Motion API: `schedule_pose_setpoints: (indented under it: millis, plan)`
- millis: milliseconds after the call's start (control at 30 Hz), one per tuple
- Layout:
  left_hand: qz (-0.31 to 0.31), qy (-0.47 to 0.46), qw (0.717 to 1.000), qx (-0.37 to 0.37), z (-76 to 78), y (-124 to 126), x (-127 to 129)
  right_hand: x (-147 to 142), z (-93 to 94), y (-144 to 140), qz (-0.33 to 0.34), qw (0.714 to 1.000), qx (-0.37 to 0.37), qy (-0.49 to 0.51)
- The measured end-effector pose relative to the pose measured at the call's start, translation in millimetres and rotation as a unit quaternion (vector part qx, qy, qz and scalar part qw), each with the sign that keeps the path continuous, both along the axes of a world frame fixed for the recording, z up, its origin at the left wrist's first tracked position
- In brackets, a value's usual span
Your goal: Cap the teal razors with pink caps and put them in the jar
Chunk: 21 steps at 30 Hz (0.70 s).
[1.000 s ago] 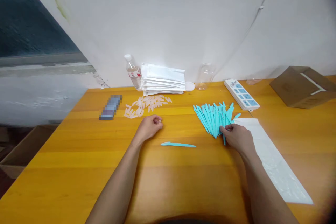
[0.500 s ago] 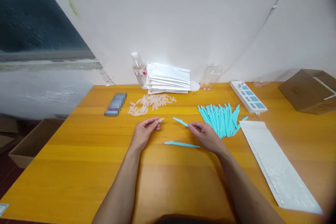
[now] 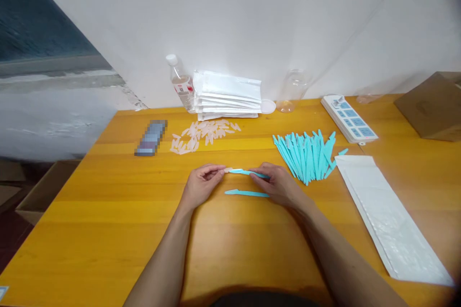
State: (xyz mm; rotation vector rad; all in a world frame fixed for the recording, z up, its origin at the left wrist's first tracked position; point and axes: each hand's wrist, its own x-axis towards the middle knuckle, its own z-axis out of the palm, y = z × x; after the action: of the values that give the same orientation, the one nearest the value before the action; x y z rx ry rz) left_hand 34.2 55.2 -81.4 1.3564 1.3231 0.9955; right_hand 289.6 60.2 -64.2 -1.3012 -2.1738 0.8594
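Observation:
Between the thumb and fingers of my left hand (image 3: pixel 203 183) is a small translucent cap (image 3: pixel 227 170). My right hand (image 3: pixel 276 181) grips a turquoise eyebrow razor (image 3: pixel 245 172) by its handle, the blade end pointing left. The razor's tip meets the cap; how far it sits inside is too small to tell. Just below, another turquoise razor (image 3: pixel 247 193) lies on the table, its right end near my right hand. A pile of turquoise razors (image 3: pixel 306 156) is to the right of that hand. Loose translucent caps (image 3: pixel 205 132) lie scattered beyond my left hand.
A bottle (image 3: pixel 183 88), stacked white packets (image 3: pixel 227 93) and a clear container (image 3: pixel 291 93) stand along the wall. A phone (image 3: pixel 151 138) lies left. On the right are a power strip (image 3: pixel 349 119), a long white packet (image 3: pixel 392 216) and a cardboard box (image 3: pixel 432 108).
My hands have come together, bringing the razor's tip to the cap. The razor has swung from slanted to nearly level. The camera view has shifted slightly.

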Motion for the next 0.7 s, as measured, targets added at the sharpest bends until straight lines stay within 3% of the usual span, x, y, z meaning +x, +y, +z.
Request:
schedule_pose_setpoints:
  millis: [233,433,600,700]
  plan:
    - [0.013,0.024,1.0,0.008,-0.4,-1,1,1,0.1,-1,0.007,1.0,0.006,-0.012]
    - [-0.035,0.032,0.999,0.015,5.6,-4,7,0,0.2,-2,0.012,1.0,0.006,-0.008]
    - [0.027,0.038,0.999,0.002,5.1,-2,-3,1,-0.8,-2,0.007,1.0,0.01,-0.001]
    - [0.003,0.033,0.999,-0.003,4.2,-4,2,0,0.5,-4,0.015,1.0,0.012,0.003]
